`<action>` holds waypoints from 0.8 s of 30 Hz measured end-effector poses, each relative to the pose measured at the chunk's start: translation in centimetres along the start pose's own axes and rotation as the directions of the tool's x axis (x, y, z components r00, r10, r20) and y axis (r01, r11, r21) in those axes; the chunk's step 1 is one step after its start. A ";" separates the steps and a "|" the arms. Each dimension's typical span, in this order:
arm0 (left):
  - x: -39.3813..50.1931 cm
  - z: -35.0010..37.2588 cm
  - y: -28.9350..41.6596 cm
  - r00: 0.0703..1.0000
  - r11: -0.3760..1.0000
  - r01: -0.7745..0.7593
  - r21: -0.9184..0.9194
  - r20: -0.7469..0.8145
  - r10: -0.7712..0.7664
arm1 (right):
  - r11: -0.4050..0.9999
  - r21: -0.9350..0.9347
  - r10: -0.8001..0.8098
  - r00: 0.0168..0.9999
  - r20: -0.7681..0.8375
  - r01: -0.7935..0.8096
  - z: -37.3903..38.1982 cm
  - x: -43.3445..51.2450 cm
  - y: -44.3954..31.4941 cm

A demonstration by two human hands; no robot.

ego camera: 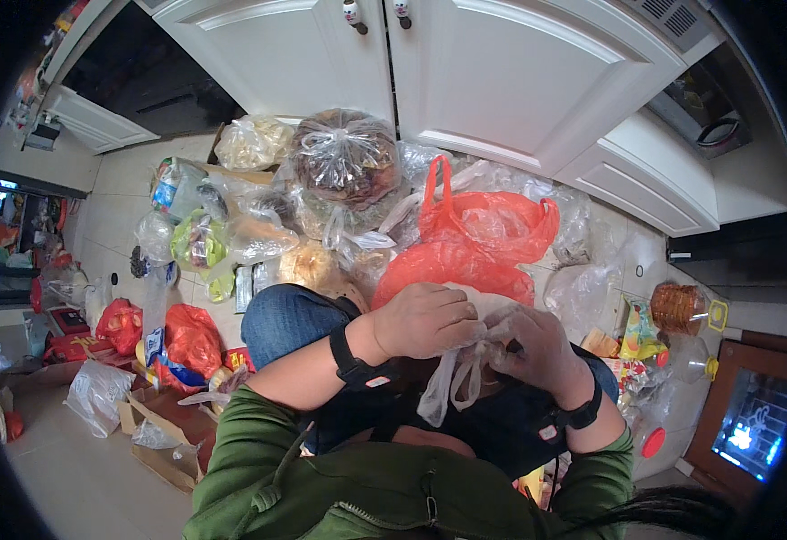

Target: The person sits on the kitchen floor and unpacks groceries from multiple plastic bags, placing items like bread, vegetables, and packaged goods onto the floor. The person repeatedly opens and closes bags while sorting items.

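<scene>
My left hand (pixel 427 320) and my right hand (pixel 535 347) meet above my lap, both gripping the gathered neck of a translucent white plastic bag (pixel 469 378). Two loose handle ends of that bag dangle below my fingers. Its body is mostly hidden behind my hands. Just beyond lies a red plastic carrier bag (pixel 451 266), its upper part open with one handle loop standing up. Farther off, a large clear bag (pixel 346 158) of dark dried contents rests before the cupboard, tied at the top.
White cupboard doors (pixel 535 81) close off the far side. Several filled plastic bags crowd the tiled floor. To the left are a cardboard box (pixel 170 439) and a red bag (pixel 191 337). A clear plastic jug (pixel 677 308) with brown contents lies at right, near a brown-framed glass panel (pixel 704 398).
</scene>
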State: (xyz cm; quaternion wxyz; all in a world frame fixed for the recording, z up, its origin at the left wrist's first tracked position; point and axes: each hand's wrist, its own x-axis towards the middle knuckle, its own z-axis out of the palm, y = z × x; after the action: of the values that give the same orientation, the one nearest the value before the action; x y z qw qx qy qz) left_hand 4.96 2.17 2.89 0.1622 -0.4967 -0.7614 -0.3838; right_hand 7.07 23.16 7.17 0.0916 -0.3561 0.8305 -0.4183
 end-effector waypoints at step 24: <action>-0.2 -0.9 0.4 0.936 0.968 0.133 -0.214 0.349 -0.052 | 0.924 -0.367 0.035 0.981 -0.193 -0.105 -0.3 -1.5 0.3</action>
State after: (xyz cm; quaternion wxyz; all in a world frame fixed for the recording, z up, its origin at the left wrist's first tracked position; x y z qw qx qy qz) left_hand 5.28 1.46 3.55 -0.0501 -0.5345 -0.7500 -0.3863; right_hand 7.89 24.48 6.94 -0.0397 -0.2972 0.9122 -0.2791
